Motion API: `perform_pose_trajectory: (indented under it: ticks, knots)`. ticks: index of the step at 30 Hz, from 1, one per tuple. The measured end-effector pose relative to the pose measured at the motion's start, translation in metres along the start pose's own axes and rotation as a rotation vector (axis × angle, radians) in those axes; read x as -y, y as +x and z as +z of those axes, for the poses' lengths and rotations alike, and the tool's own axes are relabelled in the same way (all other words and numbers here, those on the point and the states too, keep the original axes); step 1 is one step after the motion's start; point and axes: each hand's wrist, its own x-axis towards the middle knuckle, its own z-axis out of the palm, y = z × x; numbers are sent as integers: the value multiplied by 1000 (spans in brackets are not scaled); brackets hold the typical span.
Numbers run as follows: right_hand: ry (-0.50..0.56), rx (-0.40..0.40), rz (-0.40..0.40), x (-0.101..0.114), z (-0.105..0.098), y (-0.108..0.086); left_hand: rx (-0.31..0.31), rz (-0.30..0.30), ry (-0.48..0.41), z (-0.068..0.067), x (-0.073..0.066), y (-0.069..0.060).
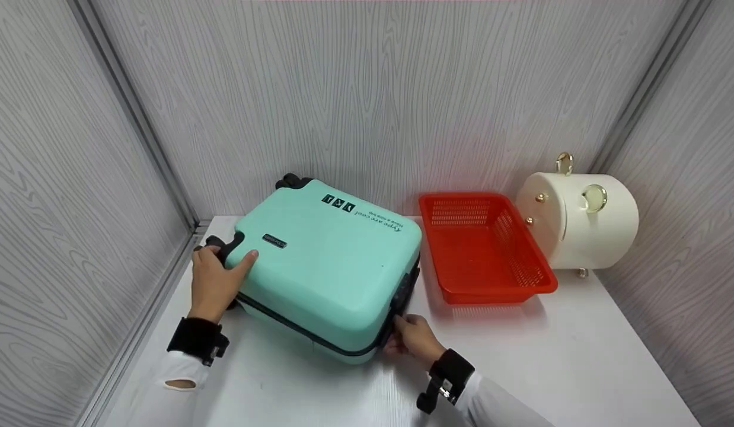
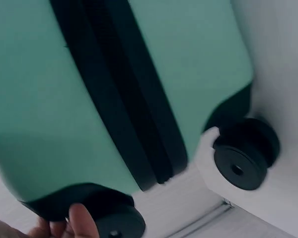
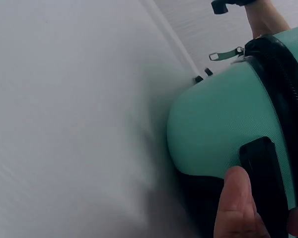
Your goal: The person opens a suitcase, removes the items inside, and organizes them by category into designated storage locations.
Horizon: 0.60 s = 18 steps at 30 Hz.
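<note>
A mint-green hard-shell suitcase [image 1: 331,267] lies on its side at an angle, with black lettering on its upper face. My left hand [image 1: 216,284] grips its near left corner, thumb on the shell and fingers around the black wheel mount. In the left wrist view, my fingertips [image 2: 83,220] are beside one black wheel [image 2: 120,223]; another wheel [image 2: 241,167] is by the far corner. At the right end, my right hand [image 1: 415,341] holds the black side handle [image 3: 265,183], fingers [image 3: 236,208] on either side of it. The suitcase's underside is hidden.
A red plastic basket [image 1: 471,258] stands right of the suitcase. Behind it to the right is a cream drum-shaped case [image 1: 598,237] with gold fittings. The white table [image 1: 580,367] meets wood-grain panels [image 1: 367,107] at the back and sides.
</note>
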Motion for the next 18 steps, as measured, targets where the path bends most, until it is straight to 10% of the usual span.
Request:
perform_pose_trajectory:
  ticks: [18]
  knots:
    - [-98,-354,-31,12,-46,28,-178,93,-74,13,-8,-90]
